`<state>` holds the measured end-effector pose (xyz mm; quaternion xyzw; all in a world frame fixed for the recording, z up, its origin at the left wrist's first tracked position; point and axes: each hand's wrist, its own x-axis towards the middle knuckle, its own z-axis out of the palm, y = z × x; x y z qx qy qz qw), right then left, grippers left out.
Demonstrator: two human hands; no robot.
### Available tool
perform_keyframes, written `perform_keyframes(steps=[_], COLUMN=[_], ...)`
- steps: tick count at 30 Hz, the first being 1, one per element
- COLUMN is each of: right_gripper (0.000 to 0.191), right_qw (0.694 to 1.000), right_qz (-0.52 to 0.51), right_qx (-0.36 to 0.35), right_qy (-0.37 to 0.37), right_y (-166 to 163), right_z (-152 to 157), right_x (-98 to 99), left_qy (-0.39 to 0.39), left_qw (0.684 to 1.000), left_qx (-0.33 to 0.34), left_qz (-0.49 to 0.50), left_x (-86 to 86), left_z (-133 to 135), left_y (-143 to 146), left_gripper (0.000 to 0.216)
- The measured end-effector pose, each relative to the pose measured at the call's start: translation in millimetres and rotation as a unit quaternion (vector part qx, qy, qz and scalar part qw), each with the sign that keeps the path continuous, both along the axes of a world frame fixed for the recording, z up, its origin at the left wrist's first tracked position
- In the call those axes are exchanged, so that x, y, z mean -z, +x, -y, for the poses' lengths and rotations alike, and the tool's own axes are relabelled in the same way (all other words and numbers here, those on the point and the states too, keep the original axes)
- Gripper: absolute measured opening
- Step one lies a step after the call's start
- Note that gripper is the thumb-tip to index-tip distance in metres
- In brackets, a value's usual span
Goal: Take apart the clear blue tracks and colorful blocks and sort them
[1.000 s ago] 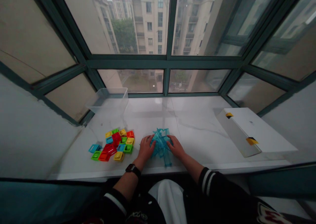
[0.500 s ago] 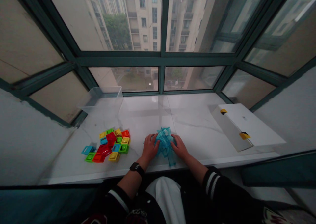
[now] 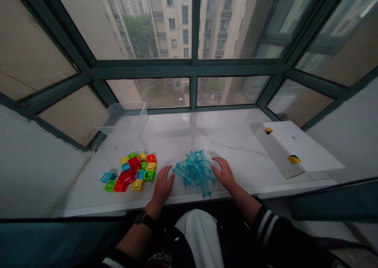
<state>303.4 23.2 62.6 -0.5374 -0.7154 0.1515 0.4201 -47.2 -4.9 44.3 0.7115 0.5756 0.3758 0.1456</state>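
Note:
A pile of clear blue plastic pieces (image 3: 195,171) lies on the white marble sill (image 3: 233,149) near its front edge. My left hand (image 3: 162,185) rests flat on the sill just left of the pile, fingers apart, holding nothing. On the other side of the pile lies my right hand (image 3: 225,173), also with its fingers spread and empty, its fingertips close to the blue pieces. Further left sits a cluster of several coloured square blocks (image 3: 132,172), red, yellow, green, blue and orange.
A clear plastic tub (image 3: 125,120) stands at the back left of the sill. A long white box with yellow tape (image 3: 291,151) lies at the right. Dark green window frames (image 3: 193,69) close off the back and sides. My lap is below the sill edge.
Both hands have let go of the blue pile and drawn apart, the left one back toward the sill's front edge. The pile now lies spread out between them.

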Motion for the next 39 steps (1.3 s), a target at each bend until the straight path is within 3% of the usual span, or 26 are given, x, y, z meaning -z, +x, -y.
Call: perform_keyframes(steps=[5,10,21,24,28,32,34,37,39], right_gripper=[0.037,0.031,0.023,0.027,0.036,0.039,0.038,0.033,0.029], right_qw=[0.988,0.983,0.985,0.967,0.919,0.900,0.898,0.900,0.903], right_qz=[0.089,0.091,-0.099,-0.190,-0.313,-0.349,-0.346,-0.330,-0.317], right_qx=[-0.125,-0.149,-0.061,-0.040,-0.056,-0.077,-0.098,-0.130,-0.144], right_qy=[-0.014,-0.053,-0.129,-0.166,-0.232,-0.251,-0.253,-0.254,-0.251], right_y=[-28,-45,-44,-45,-45,-45,-46,-48,-49], right_z=[0,-2,-7,-9,-9,-2,4,10,13], right_x=[-28.6,-27.8,-10.4,-6.6,-8.5,-15.8,-20.8,-29.1,-34.2], left_qy=[-0.010,-0.013,-0.033,-0.038,-0.050,-0.086,-0.148,-0.225,-0.230], left_qw=[1.000,0.999,0.987,0.986,0.985,0.979,0.956,0.875,0.825], left_qx=[0.005,0.050,0.159,0.161,0.160,0.137,0.106,0.070,0.064], left_qz=[0.011,0.007,-0.006,0.002,0.028,0.124,0.231,0.423,0.512], left_x=[-8.0,-21.9,-36.9,-40.6,-45.7,-44.5,-43.2,-46.8,-53.9], left_z=[15,20,12,10,9,3,-3,-12,-14], left_y=[2,21,63,70,73,74,74,72,68], left_gripper=[0.044,0.043,0.052,0.052,0.050,0.047,0.053,0.070,0.073])
